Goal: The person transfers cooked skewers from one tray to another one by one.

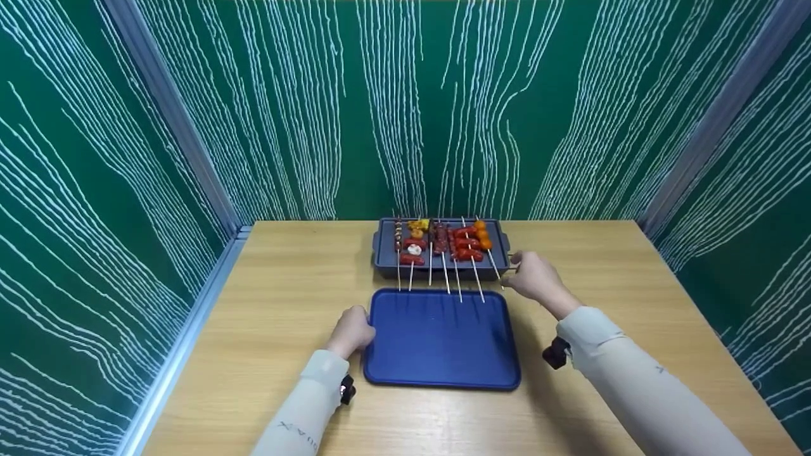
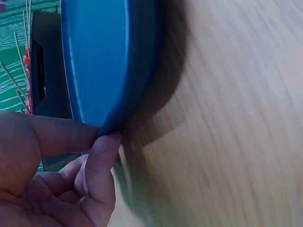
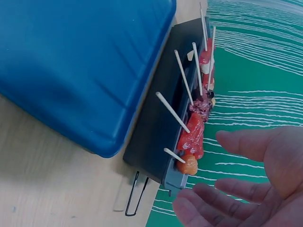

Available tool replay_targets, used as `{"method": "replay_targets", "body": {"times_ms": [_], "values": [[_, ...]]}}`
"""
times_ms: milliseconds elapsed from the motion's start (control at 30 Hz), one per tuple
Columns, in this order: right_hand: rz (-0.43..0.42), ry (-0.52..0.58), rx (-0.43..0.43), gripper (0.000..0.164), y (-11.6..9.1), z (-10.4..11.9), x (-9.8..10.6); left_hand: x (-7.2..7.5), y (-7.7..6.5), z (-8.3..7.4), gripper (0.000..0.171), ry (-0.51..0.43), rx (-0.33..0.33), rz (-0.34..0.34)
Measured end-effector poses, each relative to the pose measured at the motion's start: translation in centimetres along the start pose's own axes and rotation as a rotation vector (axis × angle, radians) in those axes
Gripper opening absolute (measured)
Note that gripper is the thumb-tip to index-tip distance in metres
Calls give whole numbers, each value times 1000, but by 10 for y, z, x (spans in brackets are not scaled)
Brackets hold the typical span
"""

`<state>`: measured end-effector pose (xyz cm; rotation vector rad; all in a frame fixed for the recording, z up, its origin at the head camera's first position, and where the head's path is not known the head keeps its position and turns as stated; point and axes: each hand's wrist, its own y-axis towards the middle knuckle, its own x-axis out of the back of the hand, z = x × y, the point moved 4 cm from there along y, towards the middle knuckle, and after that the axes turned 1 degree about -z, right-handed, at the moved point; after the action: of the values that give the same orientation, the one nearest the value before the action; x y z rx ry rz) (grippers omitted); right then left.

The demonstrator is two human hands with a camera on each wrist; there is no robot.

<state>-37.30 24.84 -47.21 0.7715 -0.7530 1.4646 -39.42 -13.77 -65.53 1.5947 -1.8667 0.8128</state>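
My left hand (image 1: 351, 330) pinches the left rim of a blue tray (image 1: 443, 345) between thumb and a finger, plain in the left wrist view. The tray lies in front of a dark grill (image 1: 384, 253) with a row of skewers on top, their sticks jutting over its front edge. At the grill's right end is my right hand (image 1: 535, 278), thumb and fingers spread apart with nothing between them in the right wrist view. Nearest to it is a skewer of orange balls (image 3: 188, 164), beside a skewer of red pieces (image 1: 467, 243).
A wire handle (image 3: 135, 196) sticks out from the grill's side. The wooden table (image 1: 285, 285) is bounded by green walls (image 1: 355, 126) with white streaks at the back and both sides. Metal posts (image 1: 171, 107) stand at the back corners.
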Motion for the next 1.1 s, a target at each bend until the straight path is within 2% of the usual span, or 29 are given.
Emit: {"method": "replay_targets", "body": {"times_ms": [167,400,633,700,933,1033,1100], "values": [[54,68,-49,60,6,2,2,0,0,-1,39,8,-20,-18],[132,238,-160,62,11,1,-1,1,-2,-3,38,-3,-17,-21],[153,416,-227,65,16,-8,-8,1,-1,-2,38,-11,-6,-18],[156,456,-246,62,18,-12,-11,1,-1,-1,39,-5,-3,-20],[180,547,-305,27,22,-20,-21,1,-2,-2,39,-4,4,-16],[201,556,-327,25,24,-23,-25,4,-9,-9,38,-6,12,-26],[211,573,-351,28,25,-26,-28,12,-20,-23,37,-20,19,-37]]}}
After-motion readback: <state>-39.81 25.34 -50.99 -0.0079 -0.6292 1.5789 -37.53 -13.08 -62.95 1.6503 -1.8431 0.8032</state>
